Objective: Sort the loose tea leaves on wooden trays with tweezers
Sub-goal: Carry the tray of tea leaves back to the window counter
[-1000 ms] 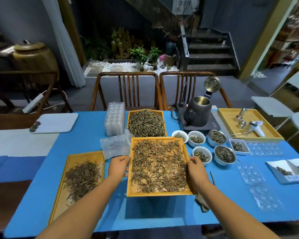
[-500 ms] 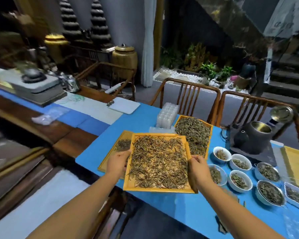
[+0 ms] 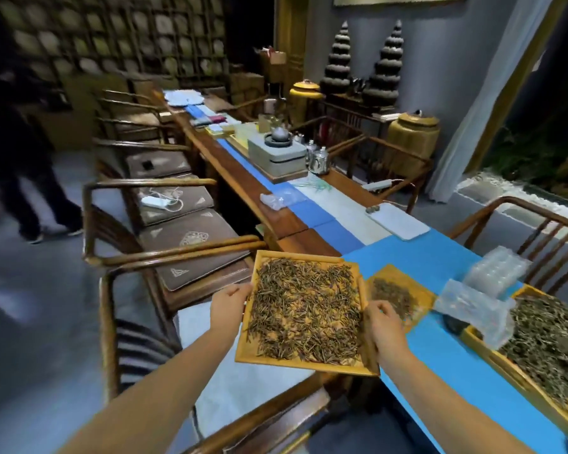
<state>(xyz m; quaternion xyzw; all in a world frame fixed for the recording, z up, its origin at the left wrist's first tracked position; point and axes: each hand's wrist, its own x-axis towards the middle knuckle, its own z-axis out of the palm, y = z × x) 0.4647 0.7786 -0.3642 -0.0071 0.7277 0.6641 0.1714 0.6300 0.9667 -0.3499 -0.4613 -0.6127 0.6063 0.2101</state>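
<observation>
Both hands, left (image 3: pixel 227 305) and right (image 3: pixel 385 326), gripped opposite edges of square yellow wooden tray (image 3: pixel 245 352) of dark loose tea leaves (image 3: pixel 305 309), held beyond blue surface's (image 3: pixel 440 381) near-left corner

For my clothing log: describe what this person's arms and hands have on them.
Nothing worn shows. The left hand and right hand are bare, with no gloves, rings, watch or bracelet visible. Both forearms are uncovered as far as the picture's lower edge, so no sleeves appear. No markings can be made out.

Tea tray (image 3: pixel 309 360) between both gripping hands
</observation>
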